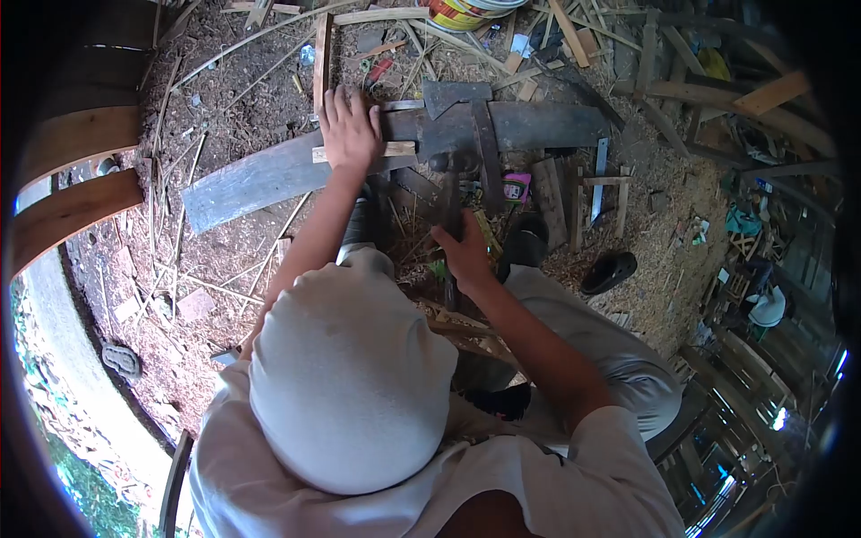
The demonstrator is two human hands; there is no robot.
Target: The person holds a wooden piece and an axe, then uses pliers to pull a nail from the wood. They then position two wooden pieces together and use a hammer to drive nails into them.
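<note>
My left hand (350, 131) lies with its fingers stretched out, pressing on small wooden strips over a long plank (242, 185). One strip (401, 149) shows on both sides of the wrist, and an upright strip (322, 63) runs away from the fingertips. My right hand (467, 253) is wrapped round the handle of a hammer (451, 163), whose head is near the plank's close edge. An axe (456, 95) rests on the plank right of my left hand, its handle pointing towards me.
Right of the plank lie a metal ruler (599, 181), a small wooden frame (621, 203) and a pink packet (515, 187). A loose black clog (609, 273) is on the ground. A bucket (466, 13) stands at the far side. Shavings and sticks cover the floor.
</note>
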